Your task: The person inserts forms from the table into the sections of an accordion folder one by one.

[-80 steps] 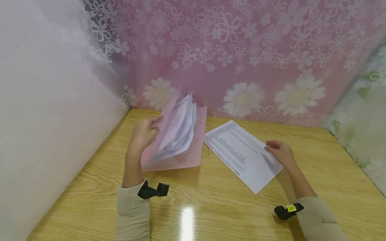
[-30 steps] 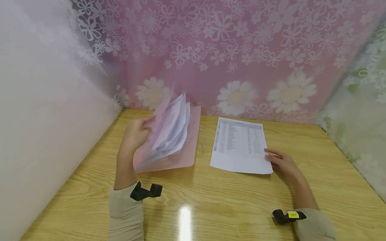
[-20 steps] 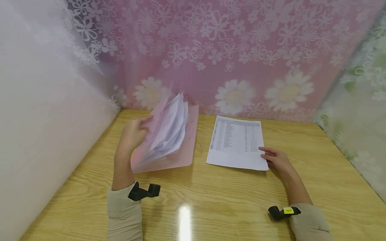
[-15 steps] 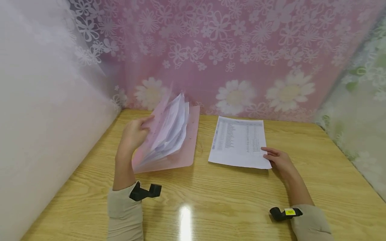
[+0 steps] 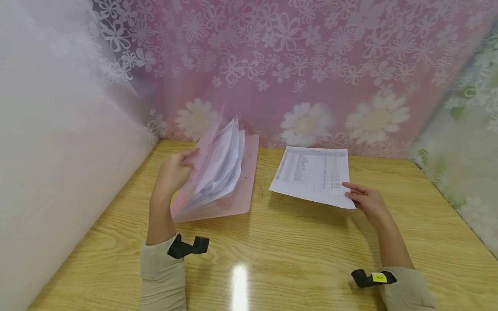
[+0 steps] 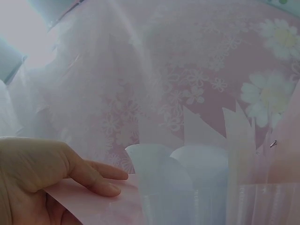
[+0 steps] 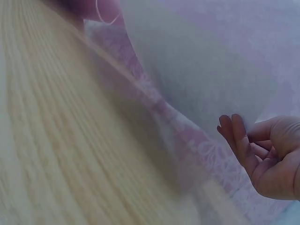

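My left hand holds up the front cover of a pink folder, which stands partly spread at the left of the table. Inside it, loose white papers fan upward. In the left wrist view, thumb and fingers of the left hand pinch the pink cover. Further right, a printed sheet of paper hangs over the table, its shadow below. My right hand pinches its lower right edge. The right wrist view shows the sheet's underside, with the thumb on one side and fingertips on the other.
The wooden table ends at a pink flowered curtain at the back. A white wall borders the left side, and a pale flowered sheet hangs at the right. A thin cord lies beside the folder.
The printed sheet has turned from a slanted position to nearly straight, then risen off the table with the right hand. The left hand and the folder stay much as they were.
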A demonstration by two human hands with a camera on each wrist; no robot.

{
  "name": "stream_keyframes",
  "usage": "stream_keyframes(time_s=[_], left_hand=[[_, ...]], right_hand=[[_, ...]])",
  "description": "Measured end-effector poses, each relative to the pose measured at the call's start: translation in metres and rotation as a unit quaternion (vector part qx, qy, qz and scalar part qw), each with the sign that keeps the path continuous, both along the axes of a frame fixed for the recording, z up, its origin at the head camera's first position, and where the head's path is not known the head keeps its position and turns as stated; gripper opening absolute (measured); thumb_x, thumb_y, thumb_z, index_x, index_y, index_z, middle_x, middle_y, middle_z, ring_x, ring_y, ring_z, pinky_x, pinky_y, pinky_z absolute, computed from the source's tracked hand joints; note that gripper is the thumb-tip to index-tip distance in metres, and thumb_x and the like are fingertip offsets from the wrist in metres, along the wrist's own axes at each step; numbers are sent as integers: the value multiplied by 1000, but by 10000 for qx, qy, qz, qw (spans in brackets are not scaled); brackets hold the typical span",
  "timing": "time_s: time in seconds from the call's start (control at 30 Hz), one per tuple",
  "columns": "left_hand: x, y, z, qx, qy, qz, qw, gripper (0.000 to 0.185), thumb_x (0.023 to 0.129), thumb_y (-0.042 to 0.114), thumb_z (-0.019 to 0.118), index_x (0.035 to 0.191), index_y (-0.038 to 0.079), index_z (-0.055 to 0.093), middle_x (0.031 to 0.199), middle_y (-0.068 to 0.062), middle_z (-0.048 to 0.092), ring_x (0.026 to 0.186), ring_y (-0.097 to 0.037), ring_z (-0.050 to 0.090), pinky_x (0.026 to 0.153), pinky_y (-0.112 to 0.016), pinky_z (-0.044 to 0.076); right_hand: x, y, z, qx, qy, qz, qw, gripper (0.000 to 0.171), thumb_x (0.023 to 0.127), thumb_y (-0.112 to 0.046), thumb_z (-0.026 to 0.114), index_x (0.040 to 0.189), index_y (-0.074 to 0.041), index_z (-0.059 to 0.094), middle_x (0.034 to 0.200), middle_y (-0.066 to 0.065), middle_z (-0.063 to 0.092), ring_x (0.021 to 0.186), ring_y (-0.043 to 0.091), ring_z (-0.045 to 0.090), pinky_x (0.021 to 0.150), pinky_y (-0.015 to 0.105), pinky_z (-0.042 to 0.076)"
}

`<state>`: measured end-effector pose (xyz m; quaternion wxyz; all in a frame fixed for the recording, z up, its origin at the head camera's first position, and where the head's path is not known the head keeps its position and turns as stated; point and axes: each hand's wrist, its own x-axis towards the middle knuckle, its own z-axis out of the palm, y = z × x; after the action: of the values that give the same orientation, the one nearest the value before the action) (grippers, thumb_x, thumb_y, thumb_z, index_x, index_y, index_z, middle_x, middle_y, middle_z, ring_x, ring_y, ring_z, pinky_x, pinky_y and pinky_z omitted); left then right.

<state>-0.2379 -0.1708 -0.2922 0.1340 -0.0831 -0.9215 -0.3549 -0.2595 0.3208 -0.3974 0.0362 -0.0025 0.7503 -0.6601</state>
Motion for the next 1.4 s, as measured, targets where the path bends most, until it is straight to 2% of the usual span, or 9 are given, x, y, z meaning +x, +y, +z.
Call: stream_keyframes(time_s=[0.17, 0.33, 0.5, 0.6, 0.67, 0.87, 1.13, 1.4], left_hand=[[1, 0, 1, -15, -12, -2, 10000, 50, 81, -6, 44, 129, 2, 53, 129, -19, 48, 66, -25, 38, 56, -32, 30], [1, -1, 1, 13, -48, 6, 10000, 50, 81, -6, 43, 129, 2, 52, 130, -18, 48, 68, -26, 40, 58, -33, 30], [2, -2, 0, 35, -67, 7, 10000, 50, 81, -6, 43, 130, 3, 52, 130, -18, 48, 67, -25, 38, 57, -33, 31], [2, -2, 0, 35, -32, -2, 10000, 50, 81, -6, 43, 129, 2, 52, 130, -19, 48, 66, -24, 38, 57, -32, 31], [2, -2, 0, 58, -40, -8, 10000, 50, 81, -6, 43, 130, 2, 52, 130, -19, 48, 63, -24, 37, 55, -32, 31], [1, -2, 0, 13, -42, 12, 10000, 51, 81, -5, 43, 130, 3, 52, 130, -18, 48, 69, -25, 40, 59, -33, 31], [1, -2, 0, -2, 4, 21, 10000, 51, 80, -6, 43, 129, 3, 53, 129, -18, 49, 63, -24, 37, 58, -32, 31], [2, -1, 0, -6, 44, 2, 10000, 50, 80, -7, 43, 128, 1, 53, 127, -18, 50, 56, -20, 32, 55, -32, 30]], right_hand=[[5, -8, 16, -451, 92, 137, 9988, 40, 88, -7, 61, 127, -4, 55, 93, -5, 64, 81, 7, 59, 67, 21, 49], [10, -20, 31, -597, 150, 170, 9980, 43, 87, -7, 61, 129, -3, 53, 96, -4, 63, 84, 7, 60, 69, 21, 49], [18, -37, 45, -862, 194, 60, 9961, 33, 86, -6, 63, 118, -9, 63, 93, -3, 64, 81, 8, 60, 69, 21, 49], [21, -47, 50, -961, 311, -27, 9949, 30, 85, -5, 63, 115, -9, 65, 91, -2, 65, 80, 8, 61, 68, 21, 49], [23, -54, 53, -893, 420, -83, 9951, 32, 85, -5, 63, 117, -6, 63, 91, -3, 65, 79, 8, 61, 68, 21, 49], [28, -71, 56, -320, 698, -336, 9965, 43, 86, -8, 63, 126, 5, 52, 94, -5, 64, 77, 7, 61, 64, 20, 49], [33, -87, 58, 94, 782, -683, 9946, 43, 87, -8, 61, 127, 7, 51, 93, -4, 62, 77, 7, 60, 65, 20, 50], [37, -101, 57, 750, 971, -714, 9899, 42, 90, -12, 58, 128, 4, 51, 114, 15, 54, 81, 7, 60, 68, 24, 51]])
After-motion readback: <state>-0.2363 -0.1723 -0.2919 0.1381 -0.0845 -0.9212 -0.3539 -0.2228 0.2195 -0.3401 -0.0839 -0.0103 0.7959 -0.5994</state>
